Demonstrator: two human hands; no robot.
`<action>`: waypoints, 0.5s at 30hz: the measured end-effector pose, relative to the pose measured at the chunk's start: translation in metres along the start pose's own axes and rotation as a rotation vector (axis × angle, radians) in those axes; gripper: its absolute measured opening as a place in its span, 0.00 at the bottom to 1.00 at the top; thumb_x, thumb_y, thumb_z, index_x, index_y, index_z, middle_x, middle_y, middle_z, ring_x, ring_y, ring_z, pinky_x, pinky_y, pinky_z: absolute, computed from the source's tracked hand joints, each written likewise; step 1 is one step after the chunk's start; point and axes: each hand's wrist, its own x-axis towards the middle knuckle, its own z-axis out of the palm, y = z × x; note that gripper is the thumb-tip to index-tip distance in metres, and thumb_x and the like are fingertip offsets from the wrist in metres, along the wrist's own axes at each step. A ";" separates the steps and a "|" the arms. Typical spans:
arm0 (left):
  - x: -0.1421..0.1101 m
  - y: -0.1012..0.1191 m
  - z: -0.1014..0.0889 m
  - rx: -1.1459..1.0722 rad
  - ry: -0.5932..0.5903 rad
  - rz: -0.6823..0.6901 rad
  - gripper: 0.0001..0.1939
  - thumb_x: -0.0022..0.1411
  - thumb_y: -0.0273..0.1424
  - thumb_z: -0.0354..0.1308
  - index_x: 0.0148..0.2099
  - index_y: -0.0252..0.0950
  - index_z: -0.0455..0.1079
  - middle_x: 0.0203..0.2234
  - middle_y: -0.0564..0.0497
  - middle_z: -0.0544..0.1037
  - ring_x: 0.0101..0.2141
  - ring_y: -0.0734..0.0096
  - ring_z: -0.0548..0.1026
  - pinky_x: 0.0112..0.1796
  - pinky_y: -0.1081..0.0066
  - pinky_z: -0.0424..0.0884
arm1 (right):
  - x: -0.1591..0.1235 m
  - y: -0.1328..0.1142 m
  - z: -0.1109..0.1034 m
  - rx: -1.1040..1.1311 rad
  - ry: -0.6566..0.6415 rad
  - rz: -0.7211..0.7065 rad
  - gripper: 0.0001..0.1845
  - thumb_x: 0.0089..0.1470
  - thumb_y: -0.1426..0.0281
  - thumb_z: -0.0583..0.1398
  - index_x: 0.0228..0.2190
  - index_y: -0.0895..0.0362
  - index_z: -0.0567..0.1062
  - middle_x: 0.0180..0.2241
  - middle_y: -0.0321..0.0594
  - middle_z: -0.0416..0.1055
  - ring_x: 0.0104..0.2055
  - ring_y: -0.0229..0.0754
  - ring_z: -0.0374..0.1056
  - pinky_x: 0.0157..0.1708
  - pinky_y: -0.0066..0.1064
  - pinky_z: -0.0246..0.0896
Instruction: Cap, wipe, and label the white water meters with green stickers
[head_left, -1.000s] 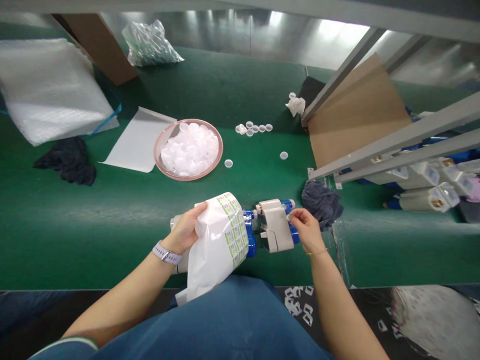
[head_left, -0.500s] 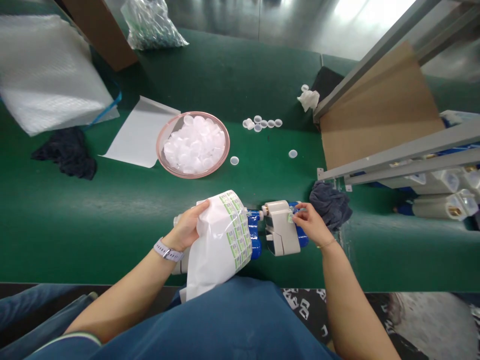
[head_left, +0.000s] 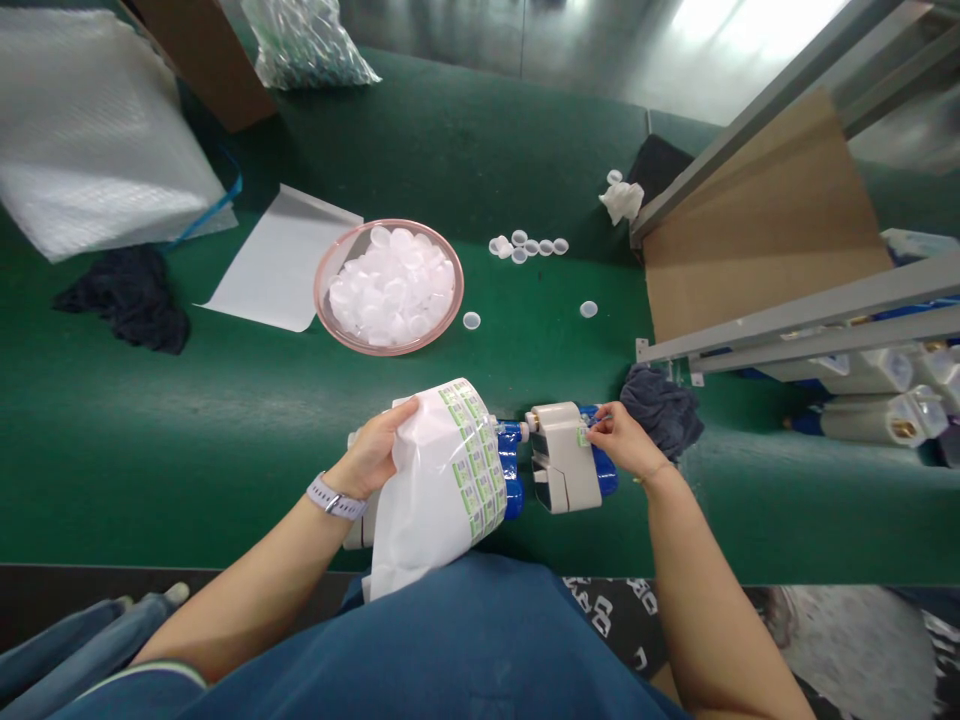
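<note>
My left hand (head_left: 377,450) grips a white sheet of stickers (head_left: 435,490), its thumb on top. Rows of small green-and-white labels line the sheet's right side. Beneath it lies a beige and blue device (head_left: 512,470), mostly covered. To the right rests a second beige device (head_left: 568,465) with a blue back part. My right hand (head_left: 619,440) is at that device's upper right, thumb and fingertips pinched on a small green sticker (head_left: 583,436) against the beige casing. Whether the sticker is fully stuck down I cannot tell.
A pink-rimmed bowl (head_left: 389,351) of white caps stands beyond my left hand, overlapping a white paper (head_left: 262,265). Several loose caps (head_left: 532,247) lie to its right. A dark cloth (head_left: 660,410) sits beside my right hand, near a metal rack (head_left: 750,340) holding more devices.
Both hands keep nearly the same places and grips, with the right fingers still at the small sticker. The camera view has shifted very slightly.
</note>
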 end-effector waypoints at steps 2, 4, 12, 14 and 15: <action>0.001 0.000 -0.002 -0.011 0.011 -0.008 0.23 0.65 0.34 0.50 0.58 0.26 0.64 0.46 0.37 0.75 0.45 0.53 0.75 0.49 0.60 0.71 | 0.000 -0.002 -0.001 -0.035 0.005 0.006 0.16 0.40 0.71 0.59 0.32 0.54 0.58 0.19 0.27 0.63 0.22 0.35 0.61 0.25 0.28 0.55; 0.001 -0.001 -0.005 -0.023 0.028 -0.016 0.23 0.65 0.34 0.49 0.58 0.25 0.64 0.45 0.36 0.76 0.43 0.54 0.76 0.49 0.60 0.71 | 0.000 -0.005 -0.001 -0.064 0.007 0.010 0.15 0.40 0.71 0.59 0.31 0.54 0.58 0.19 0.27 0.63 0.23 0.35 0.61 0.25 0.28 0.55; 0.004 0.000 -0.006 0.008 0.096 0.001 0.23 0.65 0.35 0.49 0.58 0.25 0.64 0.46 0.35 0.75 0.43 0.55 0.76 0.47 0.62 0.72 | 0.000 -0.007 0.000 -0.206 0.045 0.006 0.13 0.41 0.73 0.58 0.30 0.54 0.60 0.19 0.28 0.64 0.23 0.36 0.62 0.26 0.27 0.53; 0.005 0.000 -0.006 0.011 0.103 0.007 0.23 0.65 0.34 0.49 0.58 0.24 0.64 0.46 0.35 0.75 0.43 0.55 0.76 0.47 0.62 0.72 | 0.000 -0.006 0.001 -0.238 0.058 -0.007 0.12 0.41 0.74 0.58 0.30 0.54 0.60 0.20 0.28 0.64 0.23 0.36 0.62 0.26 0.27 0.52; 0.005 0.000 -0.005 0.007 0.091 0.008 0.23 0.65 0.34 0.49 0.58 0.25 0.64 0.47 0.35 0.74 0.44 0.54 0.76 0.48 0.61 0.71 | 0.000 -0.005 0.002 -0.252 0.068 -0.015 0.12 0.41 0.74 0.58 0.30 0.54 0.60 0.20 0.28 0.64 0.23 0.36 0.62 0.26 0.27 0.52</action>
